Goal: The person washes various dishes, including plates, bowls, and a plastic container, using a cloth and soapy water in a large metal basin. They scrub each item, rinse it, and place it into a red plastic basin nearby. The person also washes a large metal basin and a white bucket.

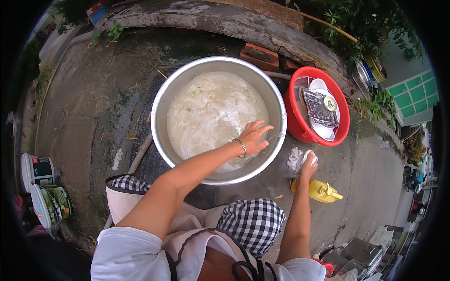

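A large metal basin (160, 116) of cloudy, foamy water (211, 105) stands before me, with green bits afloat. My left hand (255, 137), a metal bangle at its wrist, is over the basin's right side near the inner wall. Its fingers are spread and nothing shows in them. To the right of the basin, my right hand (308, 168) grips a white cloth (297, 159), part of which lies bunched on the concrete ground. Just below that hand a yellow plastic jug (325, 191) with a spout rests on the ground, partly covered by my forearm.
A red plastic tub (293, 121) holding white dishes and a dark patterned tray (320, 107) stands right of the basin. Bricks (259, 56) and a low concrete curb (211, 21) run behind. Two labelled buckets (52, 203) sit at left. Metal containers (362, 249) are at lower right.
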Demonstrator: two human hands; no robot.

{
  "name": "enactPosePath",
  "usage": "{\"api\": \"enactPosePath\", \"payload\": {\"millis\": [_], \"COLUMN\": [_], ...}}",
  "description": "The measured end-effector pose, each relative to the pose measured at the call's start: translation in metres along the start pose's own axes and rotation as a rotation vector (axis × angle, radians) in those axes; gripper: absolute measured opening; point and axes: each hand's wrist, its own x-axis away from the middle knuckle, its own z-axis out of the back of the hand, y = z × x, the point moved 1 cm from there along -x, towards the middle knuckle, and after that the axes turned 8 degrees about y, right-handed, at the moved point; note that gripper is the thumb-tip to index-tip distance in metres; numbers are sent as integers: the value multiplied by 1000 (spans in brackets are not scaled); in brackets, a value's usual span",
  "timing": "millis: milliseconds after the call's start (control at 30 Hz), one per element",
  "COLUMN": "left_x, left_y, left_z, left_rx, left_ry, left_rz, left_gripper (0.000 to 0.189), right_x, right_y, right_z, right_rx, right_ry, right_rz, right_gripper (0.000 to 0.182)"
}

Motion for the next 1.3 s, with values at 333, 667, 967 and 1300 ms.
{"api": "enactPosePath", "payload": {"millis": [333, 667, 967, 1300], "left_x": [51, 72, 35, 14], "left_y": [-214, -339, -265, -261], "left_z": [229, 244, 261, 252], "left_rx": [-840, 49, -498, -616], "left_ry": [456, 652, 515, 403], "left_rz": [502, 762, 1088, 1284], "left_gripper": [75, 46, 49, 54], "right_x": [26, 16, 30, 16], "right_y": [44, 27, 11, 8], "right_z": [-99, -135, -141, -138], "right_rx": [202, 181, 375, 888], "right_ry": [-292, -174, -111, -2], "right_rz": [252, -109, -21, 85], "right_gripper": [48, 31, 29, 61]}}
